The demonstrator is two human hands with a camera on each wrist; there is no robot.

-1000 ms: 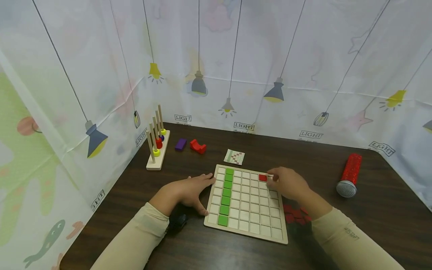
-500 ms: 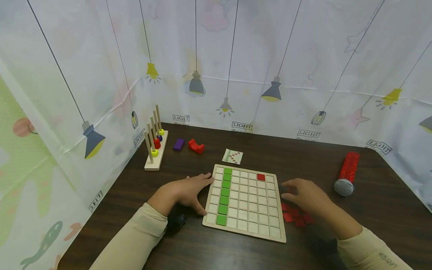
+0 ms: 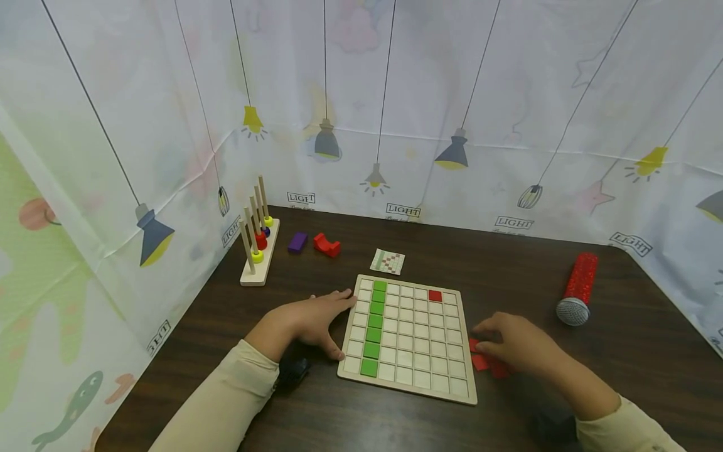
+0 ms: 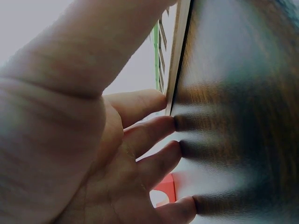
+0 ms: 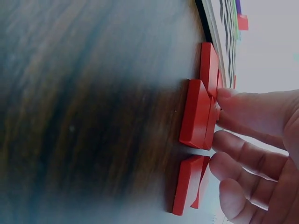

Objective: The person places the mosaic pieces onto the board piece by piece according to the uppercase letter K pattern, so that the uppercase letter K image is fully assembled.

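A square wooden grid board (image 3: pixel 407 339) lies on the table, with one column of green tiles (image 3: pixel 374 321) and a single red tile (image 3: pixel 435 295) in its far row. My left hand (image 3: pixel 310 321) is spread along the board's left edge; in the left wrist view, the index fingertip (image 4: pixel 156 99) meets the rim. To the right of the board, my right hand (image 3: pixel 516 342) is over several loose red tiles (image 3: pixel 480 362). Seen from the right wrist, its thumb (image 5: pixel 252 105) and loosely bent fingers are right at those red tiles (image 5: pixel 196 114).
A small pattern card (image 3: pixel 387 262) lies beyond the board. A peg stand with coloured rings (image 3: pixel 257 263), a purple block (image 3: pixel 297 243) and a red curved block (image 3: pixel 327 245) are at the back left. A red microphone (image 3: pixel 578 285) lies on the right. Behind hangs a printed curtain.
My right hand has moved off the board's far right corner, where the red tile lies, rightward and nearer to the loose red tiles. The left hand has stayed at the board's edge.
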